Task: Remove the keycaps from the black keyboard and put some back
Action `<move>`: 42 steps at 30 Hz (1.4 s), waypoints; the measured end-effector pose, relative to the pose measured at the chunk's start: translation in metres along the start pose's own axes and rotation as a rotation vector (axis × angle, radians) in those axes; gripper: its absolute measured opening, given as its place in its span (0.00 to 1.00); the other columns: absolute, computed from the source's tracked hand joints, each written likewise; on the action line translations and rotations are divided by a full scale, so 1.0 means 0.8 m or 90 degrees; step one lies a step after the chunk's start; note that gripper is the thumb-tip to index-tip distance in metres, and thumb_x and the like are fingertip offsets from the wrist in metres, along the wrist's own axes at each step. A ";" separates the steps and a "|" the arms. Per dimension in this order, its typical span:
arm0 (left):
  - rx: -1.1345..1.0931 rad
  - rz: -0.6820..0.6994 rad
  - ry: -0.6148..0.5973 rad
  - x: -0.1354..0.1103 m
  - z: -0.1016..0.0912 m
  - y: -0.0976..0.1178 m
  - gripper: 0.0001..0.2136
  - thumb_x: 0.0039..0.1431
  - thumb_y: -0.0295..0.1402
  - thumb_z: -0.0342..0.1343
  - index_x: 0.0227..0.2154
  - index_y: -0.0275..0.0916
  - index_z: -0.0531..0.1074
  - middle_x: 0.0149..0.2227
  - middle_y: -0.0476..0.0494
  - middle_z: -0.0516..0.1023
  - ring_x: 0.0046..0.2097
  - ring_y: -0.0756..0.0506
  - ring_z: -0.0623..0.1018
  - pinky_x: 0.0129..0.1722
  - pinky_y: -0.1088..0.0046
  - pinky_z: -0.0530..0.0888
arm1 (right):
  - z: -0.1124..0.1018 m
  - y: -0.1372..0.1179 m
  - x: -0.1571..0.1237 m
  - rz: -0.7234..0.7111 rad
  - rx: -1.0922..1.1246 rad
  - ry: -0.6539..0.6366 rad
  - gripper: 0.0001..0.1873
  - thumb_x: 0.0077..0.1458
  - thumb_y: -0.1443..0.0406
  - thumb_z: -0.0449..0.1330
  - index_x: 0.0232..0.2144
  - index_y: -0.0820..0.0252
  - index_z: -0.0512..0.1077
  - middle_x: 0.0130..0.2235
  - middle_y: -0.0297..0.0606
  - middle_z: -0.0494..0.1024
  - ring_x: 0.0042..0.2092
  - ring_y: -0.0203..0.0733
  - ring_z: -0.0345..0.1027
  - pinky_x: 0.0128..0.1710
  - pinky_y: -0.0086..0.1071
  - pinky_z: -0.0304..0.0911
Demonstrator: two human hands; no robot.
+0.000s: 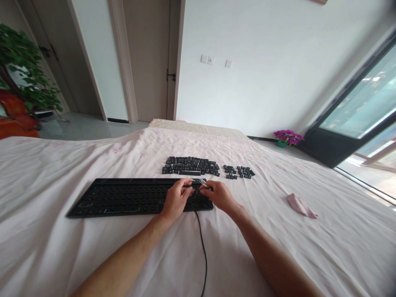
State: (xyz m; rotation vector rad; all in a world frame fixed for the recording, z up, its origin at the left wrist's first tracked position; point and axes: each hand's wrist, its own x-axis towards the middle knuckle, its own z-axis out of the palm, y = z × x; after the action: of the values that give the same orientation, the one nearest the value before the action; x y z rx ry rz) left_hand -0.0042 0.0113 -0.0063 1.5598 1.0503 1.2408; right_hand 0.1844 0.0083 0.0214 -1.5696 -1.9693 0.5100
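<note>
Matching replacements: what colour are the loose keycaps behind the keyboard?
The loose keycaps are black, clearest in the head view.

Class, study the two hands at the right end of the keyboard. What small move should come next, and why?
Probably pull the thin metal tool straight up. The right hand holds it over the right end of the keyboard, the left hand rests beside it, the rest of the board looks stripped, and loose keycaps lie in rows beyond.

Home bedroom: bed under pink floral sheet, interior doors, potted plant, large window.
</note>
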 end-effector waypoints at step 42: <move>0.132 0.054 -0.080 -0.004 0.006 -0.006 0.10 0.60 0.34 0.50 0.36 0.39 0.75 0.36 0.46 0.79 0.30 0.49 0.79 0.33 0.74 0.73 | -0.131 0.156 -0.003 0.174 0.041 0.227 0.32 0.62 0.47 0.41 0.36 0.63 0.76 0.37 0.44 0.79 0.33 0.42 0.69 0.33 0.32 0.61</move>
State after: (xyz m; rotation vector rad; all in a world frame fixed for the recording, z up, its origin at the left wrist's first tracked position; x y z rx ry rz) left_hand -0.0007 0.0095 -0.0127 1.8335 1.0677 1.1015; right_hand 0.3460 0.0303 0.0252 -1.7600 -1.4714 0.3631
